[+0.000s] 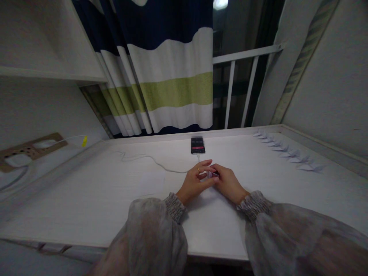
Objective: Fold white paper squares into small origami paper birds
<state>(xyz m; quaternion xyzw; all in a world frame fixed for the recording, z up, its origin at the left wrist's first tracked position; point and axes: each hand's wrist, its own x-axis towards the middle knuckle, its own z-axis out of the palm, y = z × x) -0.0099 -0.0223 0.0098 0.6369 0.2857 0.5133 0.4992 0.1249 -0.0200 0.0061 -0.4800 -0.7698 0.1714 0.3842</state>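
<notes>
A small piece of folded white paper [210, 174] is pinched between my two hands, just above the white desk. My left hand [194, 182], with a ring on one finger, grips it from the left with thumb and fingers. From the other side my right hand [229, 183] is closed on the same paper, its fingers curled in. Most of the paper is hidden by the fingers, so its exact shape cannot be made out. Several white folded paper cranes [293, 154] stand in a row along the desk's right side.
Beyond my hands a phone [197, 145] lies on the desk [86, 199] with a white cable [161, 165] running left. A pale paper sheet [151, 184] lies left of my hands. A power strip [31, 151] is at far left; a curtain [172, 88] hangs behind.
</notes>
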